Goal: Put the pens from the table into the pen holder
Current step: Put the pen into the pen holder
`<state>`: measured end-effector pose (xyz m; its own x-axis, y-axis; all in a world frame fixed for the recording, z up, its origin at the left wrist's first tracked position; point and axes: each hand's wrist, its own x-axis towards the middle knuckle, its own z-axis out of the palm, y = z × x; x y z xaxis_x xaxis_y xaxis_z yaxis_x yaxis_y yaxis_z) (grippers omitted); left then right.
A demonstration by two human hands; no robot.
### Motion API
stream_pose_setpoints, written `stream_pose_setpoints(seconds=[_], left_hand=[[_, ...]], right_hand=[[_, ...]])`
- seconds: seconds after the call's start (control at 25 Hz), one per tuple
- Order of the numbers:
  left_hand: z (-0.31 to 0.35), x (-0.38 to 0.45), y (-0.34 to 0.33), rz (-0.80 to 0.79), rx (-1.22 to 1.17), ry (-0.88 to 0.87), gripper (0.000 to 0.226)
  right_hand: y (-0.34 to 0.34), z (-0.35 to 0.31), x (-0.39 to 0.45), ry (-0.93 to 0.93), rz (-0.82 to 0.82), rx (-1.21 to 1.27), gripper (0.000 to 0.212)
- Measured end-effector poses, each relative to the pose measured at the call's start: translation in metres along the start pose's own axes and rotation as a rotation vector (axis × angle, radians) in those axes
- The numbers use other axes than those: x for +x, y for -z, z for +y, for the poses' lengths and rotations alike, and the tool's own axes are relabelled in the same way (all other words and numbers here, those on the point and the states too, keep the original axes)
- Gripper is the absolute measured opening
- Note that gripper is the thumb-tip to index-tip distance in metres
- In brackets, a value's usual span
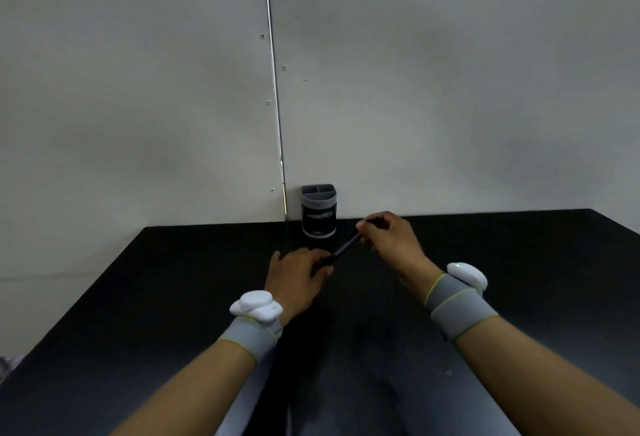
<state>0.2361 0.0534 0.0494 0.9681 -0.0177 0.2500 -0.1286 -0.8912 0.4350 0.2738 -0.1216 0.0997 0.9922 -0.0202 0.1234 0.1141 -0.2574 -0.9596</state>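
We've got one head-worn wide-angle view, looking forward and down across the matte black desk [173, 297] toward the pale grey panelled wall [138, 89]. Forearms fill the near edge; far desk edge mid-frame.

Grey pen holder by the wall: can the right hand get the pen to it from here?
Probably yes: the right hand, gripping the dark pen, has nothing between it and the grey pen holder.
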Motion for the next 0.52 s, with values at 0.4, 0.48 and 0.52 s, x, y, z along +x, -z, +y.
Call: stream_pose_setpoints(seconds=[0.4, 0.48, 0.52], left_hand=[[-0.015, 0.093, 0.033, 0.117, 0.018, 0.005, 0.044], [-0.02, 0.107, 0.036, 0.13, -0.005, -0.009, 0.051], [-0.021, 0.114, 0.038, 0.133, -0.018, -0.012, 0.056]], right_hand=[[0.003, -0.049, 0.083, 0.152, 0.132, -0.134, 0.008], [0.001, -0.055, 0.098, 0.191, 0.146, -0.166, 0.005], [-0.001, -0.057, 0.105, 0.203, 0.152, -0.172, 0.004]])
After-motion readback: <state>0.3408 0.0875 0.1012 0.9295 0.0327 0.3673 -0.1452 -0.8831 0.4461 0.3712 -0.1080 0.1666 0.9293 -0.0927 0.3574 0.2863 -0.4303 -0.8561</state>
